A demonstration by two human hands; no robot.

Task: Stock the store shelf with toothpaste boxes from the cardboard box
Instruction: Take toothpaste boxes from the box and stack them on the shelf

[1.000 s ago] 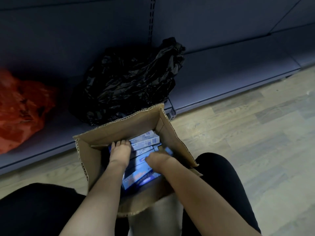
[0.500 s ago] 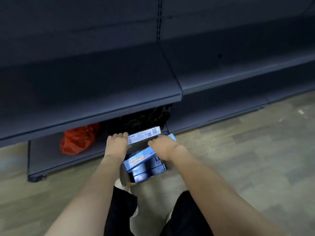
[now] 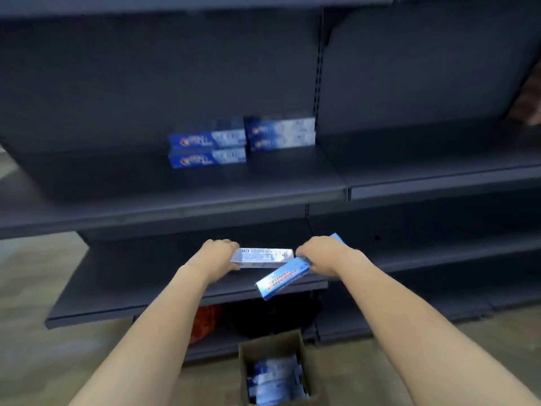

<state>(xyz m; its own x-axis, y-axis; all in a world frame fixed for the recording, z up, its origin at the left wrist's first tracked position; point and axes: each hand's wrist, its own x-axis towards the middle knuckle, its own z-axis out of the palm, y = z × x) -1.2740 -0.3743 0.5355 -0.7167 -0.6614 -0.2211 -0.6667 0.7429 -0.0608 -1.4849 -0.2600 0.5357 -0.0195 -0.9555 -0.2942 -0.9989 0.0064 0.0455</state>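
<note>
Both hands have risen from the cardboard box (image 3: 272, 367), left hand (image 3: 220, 253) and right hand (image 3: 320, 254) apparently each clenching one toothpaste box toward the shelf (image 3: 175, 197).

Two bare forearms are being shown, with no sleeves, watch or rings being worn on the hands (image 3: 222, 253).

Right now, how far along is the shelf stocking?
Early on. Done: four toothpaste boxes stand in two stacks on the upper shelf. In hand: the left hand and right hand each hold one box. Left: more boxes fill the cardboard box on the floor.
</note>
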